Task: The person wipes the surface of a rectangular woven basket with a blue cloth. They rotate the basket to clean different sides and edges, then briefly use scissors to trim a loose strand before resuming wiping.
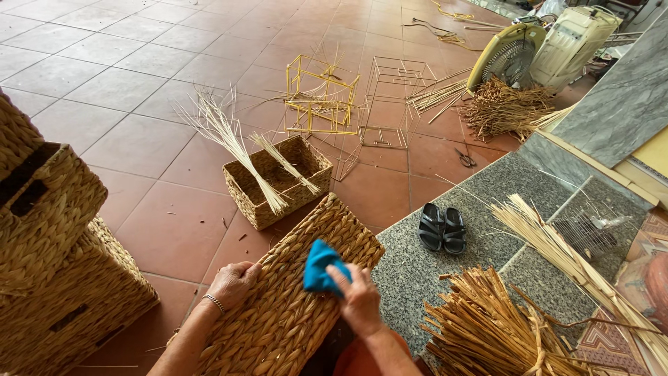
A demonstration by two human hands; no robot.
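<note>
My right hand presses a blue cloth against the side of a large woven basket that lies tilted across my lap, fingers closed on the cloth. My left hand lies open, gripping the basket's left edge, a bracelet at the wrist. To my left, two finished baskets are stacked on the red tile floor. To my right, a bundle of dried straw lies on a grey stone step, with a pair of black sandals just beyond it. Ahead of the big basket sits a small open basket with pale reeds resting in it. Farther off stand a yellow wire frame and a bare wire frame, side by side. Scissors lie near them. At the far right, a fan leans beside more straw.
</note>
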